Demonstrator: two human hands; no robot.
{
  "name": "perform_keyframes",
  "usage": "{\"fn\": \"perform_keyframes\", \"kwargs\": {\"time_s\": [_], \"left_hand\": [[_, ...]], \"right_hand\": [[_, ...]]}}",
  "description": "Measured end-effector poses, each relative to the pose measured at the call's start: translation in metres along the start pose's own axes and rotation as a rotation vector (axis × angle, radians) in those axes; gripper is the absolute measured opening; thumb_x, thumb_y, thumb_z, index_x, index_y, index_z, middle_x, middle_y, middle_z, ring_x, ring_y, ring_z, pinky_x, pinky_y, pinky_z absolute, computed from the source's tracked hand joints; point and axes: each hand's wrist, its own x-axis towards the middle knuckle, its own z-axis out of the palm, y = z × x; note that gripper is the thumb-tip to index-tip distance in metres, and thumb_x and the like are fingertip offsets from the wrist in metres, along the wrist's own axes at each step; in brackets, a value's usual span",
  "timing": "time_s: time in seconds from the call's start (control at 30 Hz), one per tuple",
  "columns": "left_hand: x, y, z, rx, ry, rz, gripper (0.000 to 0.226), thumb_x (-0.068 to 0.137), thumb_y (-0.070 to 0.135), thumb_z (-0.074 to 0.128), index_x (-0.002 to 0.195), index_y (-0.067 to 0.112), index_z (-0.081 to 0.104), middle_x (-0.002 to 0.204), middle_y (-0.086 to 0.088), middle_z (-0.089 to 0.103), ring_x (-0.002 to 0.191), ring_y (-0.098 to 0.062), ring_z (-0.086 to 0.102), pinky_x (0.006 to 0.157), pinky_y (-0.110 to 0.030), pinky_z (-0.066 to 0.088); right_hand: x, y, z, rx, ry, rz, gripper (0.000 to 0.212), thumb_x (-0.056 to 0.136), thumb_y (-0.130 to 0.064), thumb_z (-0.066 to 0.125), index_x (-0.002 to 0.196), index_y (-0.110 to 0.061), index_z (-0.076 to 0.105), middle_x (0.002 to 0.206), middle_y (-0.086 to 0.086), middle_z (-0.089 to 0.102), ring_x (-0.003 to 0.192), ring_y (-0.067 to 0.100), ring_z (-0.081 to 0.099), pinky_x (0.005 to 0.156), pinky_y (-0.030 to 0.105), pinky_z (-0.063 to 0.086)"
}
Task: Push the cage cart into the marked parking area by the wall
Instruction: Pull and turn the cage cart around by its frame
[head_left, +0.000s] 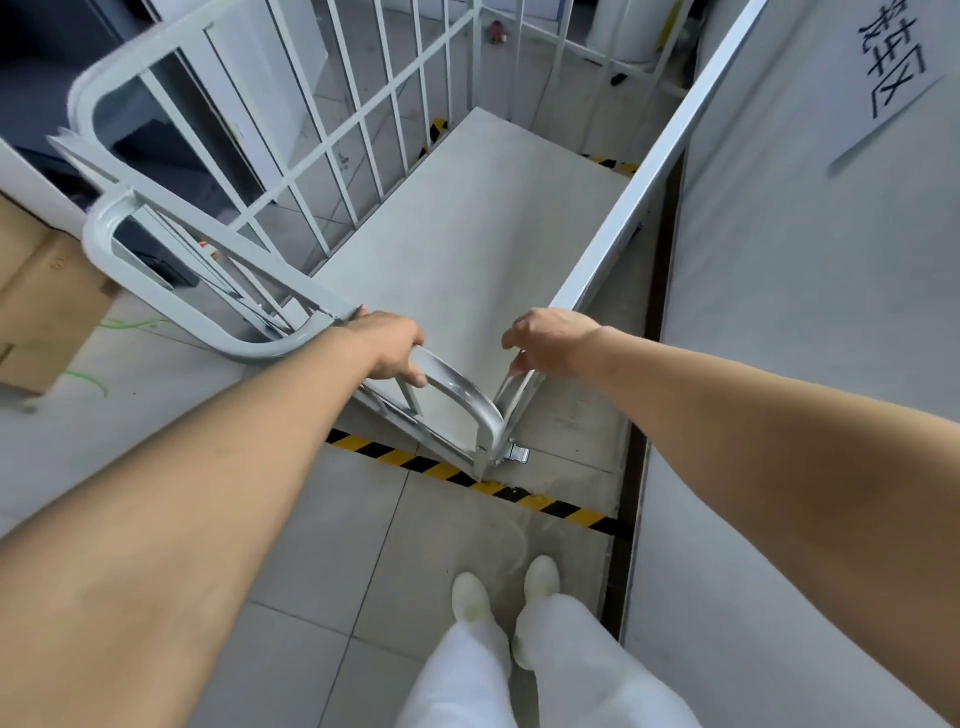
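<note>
Grey floor tiles (322, 597) carry striped hazard tape (447, 470) beside a white wall (779, 312). Your left hand (387, 343) and right hand (550, 340) each grip the near top edge of the cage cart (467, 234).

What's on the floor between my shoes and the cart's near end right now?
In the head view, only a yellow-black tape stripe crosses otherwise bare tile between the shoes and the cage cart.

Even bright light, wide-angle edge distortion.
</note>
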Motion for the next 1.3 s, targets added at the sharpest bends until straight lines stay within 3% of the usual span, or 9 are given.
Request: {"fn": "perform_keyframes", "kwargs": {"time_s": [0.1, 0.4, 0.57, 0.7, 0.8, 0.93, 1.1, 1.2, 1.3], "left_hand": [[-0.002, 0.007, 0.004, -0.005, 0.01, 0.054, 0.06, 0.085, 0.049, 0.063, 0.137, 0.021, 0.051, 0.135, -0.007, 0.057, 0.135, -0.027, 0.043, 0.118, -0.053, 0.003], [-0.006, 0.02, 0.008, -0.087, 0.049, 0.034, 0.065, 0.08, 0.046, 0.07, 0.137, 0.022, 0.052, 0.134, -0.006, 0.06, 0.134, -0.025, 0.045, 0.119, -0.049, 0.003], [-0.005, 0.035, 0.006, -0.098, 0.035, 0.011, 0.067, 0.079, 0.047, 0.071, 0.138, 0.021, 0.052, 0.134, -0.005, 0.06, 0.136, -0.024, 0.043, 0.12, -0.05, 0.002], [-0.001, 0.045, 0.004, -0.101, 0.015, -0.017, 0.069, 0.077, 0.048, 0.072, 0.137, 0.021, 0.052, 0.134, -0.006, 0.06, 0.135, -0.025, 0.046, 0.12, -0.048, 0.0], [0.002, 0.048, 0.004, -0.109, 0.01, -0.032, 0.07, 0.077, 0.048, 0.072, 0.138, 0.022, 0.051, 0.136, -0.006, 0.059, 0.136, -0.025, 0.045, 0.12, -0.047, 0.001], [0.001, 0.05, 0.004, -0.097, 0.017, -0.028, 0.07, 0.077, 0.05, 0.072, 0.138, 0.023, 0.051, 0.135, -0.005, 0.059, 0.135, -0.026, 0.045, 0.119, -0.046, 0.005], [-0.006, 0.051, 0.006, -0.088, 0.042, -0.029, 0.069, 0.08, 0.051, 0.068, 0.14, 0.021, 0.048, 0.136, -0.007, 0.058, 0.135, -0.026, 0.044, 0.12, -0.043, 0.007], [-0.013, 0.065, 0.014, -0.135, 0.057, 0.038, 0.065, 0.082, 0.061, 0.059, 0.133, 0.02, 0.055, 0.132, -0.006, 0.061, 0.133, -0.025, 0.047, 0.121, -0.044, 0.006], [-0.015, 0.082, 0.024, -0.152, 0.089, 0.074, 0.051, 0.088, 0.057, 0.053, 0.121, 0.02, 0.066, 0.123, -0.007, 0.066, 0.131, -0.027, 0.047, 0.12, -0.039, 0.016]], "right_hand": [[0.0, 0.007, -0.007, -0.039, -0.002, 0.008, 0.037, 0.09, -0.043, 0.06, 0.11, -0.012, 0.066, 0.112, 0.011, 0.065, 0.104, 0.032, 0.062, 0.086, 0.035, 0.053], [-0.004, 0.018, -0.011, -0.009, -0.044, -0.006, 0.03, 0.091, -0.039, 0.06, 0.101, -0.013, 0.069, 0.103, 0.005, 0.068, 0.098, 0.028, 0.063, 0.069, 0.026, 0.041], [-0.008, 0.032, -0.015, 0.005, -0.068, -0.027, 0.03, 0.088, -0.041, 0.062, 0.096, -0.013, 0.07, 0.095, 0.006, 0.067, 0.085, 0.025, 0.058, 0.067, 0.026, 0.039], [-0.009, 0.041, -0.012, 0.039, -0.065, -0.033, 0.028, 0.087, -0.038, 0.065, 0.094, -0.012, 0.07, 0.098, 0.009, 0.069, 0.092, 0.028, 0.063, 0.067, 0.025, 0.038], [-0.008, 0.047, -0.01, 0.063, -0.061, -0.025, 0.027, 0.086, -0.037, 0.066, 0.095, -0.012, 0.071, 0.099, 0.008, 0.07, 0.093, 0.028, 0.063, 0.069, 0.025, 0.039], [-0.013, 0.046, -0.01, 0.088, -0.033, 0.003, 0.027, 0.086, -0.037, 0.067, 0.097, -0.013, 0.072, 0.086, 0.005, 0.06, 0.095, 0.029, 0.063, 0.069, 0.025, 0.039], [-0.014, 0.039, -0.01, 0.08, -0.011, 0.016, 0.029, 0.084, -0.038, 0.069, 0.102, -0.015, 0.072, 0.091, 0.007, 0.062, 0.092, 0.029, 0.061, 0.069, 0.025, 0.038], [-0.016, 0.035, -0.01, 0.062, -0.005, 0.039, 0.03, 0.085, -0.038, 0.069, 0.104, -0.015, 0.071, 0.087, 0.005, 0.056, 0.083, 0.026, 0.054, 0.068, 0.025, 0.038], [-0.015, 0.032, -0.01, 0.051, -0.012, 0.04, 0.032, 0.085, -0.039, 0.068, 0.106, -0.015, 0.071, 0.094, 0.008, 0.06, 0.093, 0.029, 0.06, 0.068, 0.025, 0.038]]}}
